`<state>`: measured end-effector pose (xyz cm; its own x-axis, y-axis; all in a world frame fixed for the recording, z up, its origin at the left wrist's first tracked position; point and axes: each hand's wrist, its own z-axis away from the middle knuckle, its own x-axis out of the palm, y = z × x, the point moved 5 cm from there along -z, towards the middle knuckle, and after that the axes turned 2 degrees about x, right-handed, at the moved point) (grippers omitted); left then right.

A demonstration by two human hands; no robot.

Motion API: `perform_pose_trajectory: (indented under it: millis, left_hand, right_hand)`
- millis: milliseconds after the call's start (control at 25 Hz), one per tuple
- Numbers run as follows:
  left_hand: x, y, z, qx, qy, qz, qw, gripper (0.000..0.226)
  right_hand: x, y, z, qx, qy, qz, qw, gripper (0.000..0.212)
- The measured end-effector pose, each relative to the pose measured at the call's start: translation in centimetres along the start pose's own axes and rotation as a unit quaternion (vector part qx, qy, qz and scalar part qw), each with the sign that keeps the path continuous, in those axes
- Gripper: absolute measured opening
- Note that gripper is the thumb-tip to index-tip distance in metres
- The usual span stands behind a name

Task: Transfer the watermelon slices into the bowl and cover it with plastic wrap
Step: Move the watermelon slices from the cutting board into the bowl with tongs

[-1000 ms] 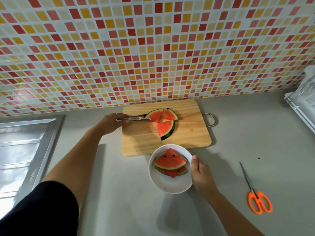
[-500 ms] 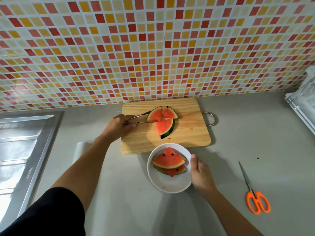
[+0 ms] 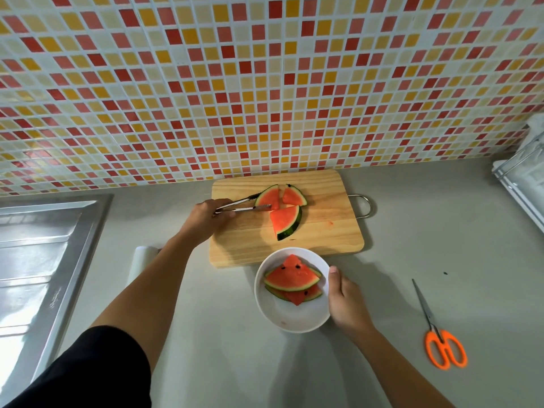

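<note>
On the cutting board (image 3: 323, 231), the left hand (image 3: 206, 220) clamps tongs (image 3: 241, 206) around a watermelon slice (image 3: 269, 198); the right hand (image 3: 347, 301) grips the bowl (image 3: 290, 316) at its rim.

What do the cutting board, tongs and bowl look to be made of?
Cutting board: light unfinished-looking wood, visible grain, with a metal loop handle. Tongs: shiny silver metal, likely stainless steel. Bowl: smooth glossy white; ceramic or plastic, cannot tell.

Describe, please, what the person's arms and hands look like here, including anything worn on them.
Both hands are bare: the left hand and right hand show no gloves, rings, watch or bracelets. The left arm has a short black sleeve ending near the elbow; the forearm is uncovered. The right forearm is also uncovered, with no sleeve in view.
</note>
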<state>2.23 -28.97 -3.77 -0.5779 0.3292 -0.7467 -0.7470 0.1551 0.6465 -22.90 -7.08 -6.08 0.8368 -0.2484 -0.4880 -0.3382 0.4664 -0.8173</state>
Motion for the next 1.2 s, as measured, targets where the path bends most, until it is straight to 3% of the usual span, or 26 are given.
perform_pose_trajectory:
  millis: [240, 560, 1000, 1200]
  left_hand:
    - [-0.4, -0.4, 0.6, 0.029, -0.029, -0.031, 0.999, 0.042]
    - [-0.6, 0.4, 1.3, 0.102, 0.012, -0.07, 0.992, 0.038]
    - [0.4, -0.1, 1.7, -0.017, -0.003, 0.029, 0.999, 0.04]
    - [0.0, 0.0, 1.7, 0.01, -0.007, 0.006, 1.0, 0.039]
  right_hand:
    - [-0.1, 0.0, 0.0, 0.002, 0.001, 0.006, 1.0, 0.04]
    - [0.0, 0.1, -0.1, 0.004, 0.004, 0.014, 1.0, 0.04]
    - [0.0, -0.1, -0.2, 0.005, 0.0, 0.014, 1.0, 0.04]
    - [0.1, 0.1, -0.2, 0.007, 0.002, 0.019, 1.0, 0.041]
